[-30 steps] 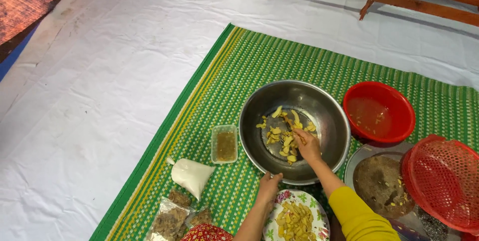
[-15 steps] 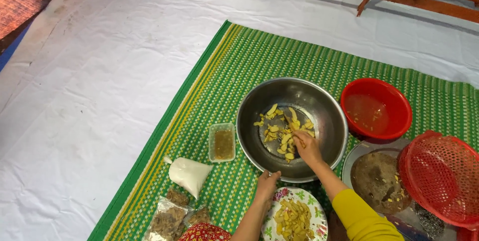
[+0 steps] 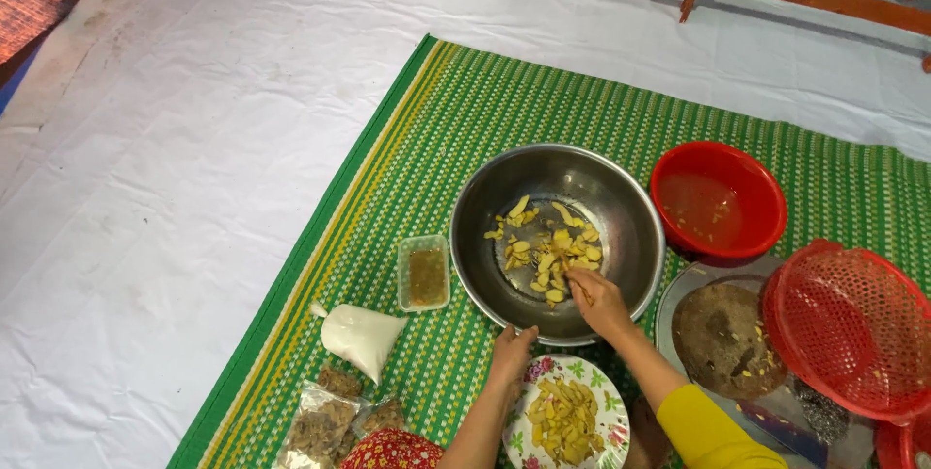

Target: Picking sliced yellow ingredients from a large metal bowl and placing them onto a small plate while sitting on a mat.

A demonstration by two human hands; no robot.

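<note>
With some yellow slices (image 3: 549,254) already spread in the steel bowl (image 3: 630,226) and a heap left on the floral plate (image 3: 609,401) at 6 o'clock, the right hand (image 3: 597,301) pinches slices while the left hand (image 3: 511,353) grips the bowl's rim.

Round steel bowl (image 3: 621,199) upright on green mat, pale yellow slices (image 3: 548,251), perhaps ginger, scattered inside.
</note>
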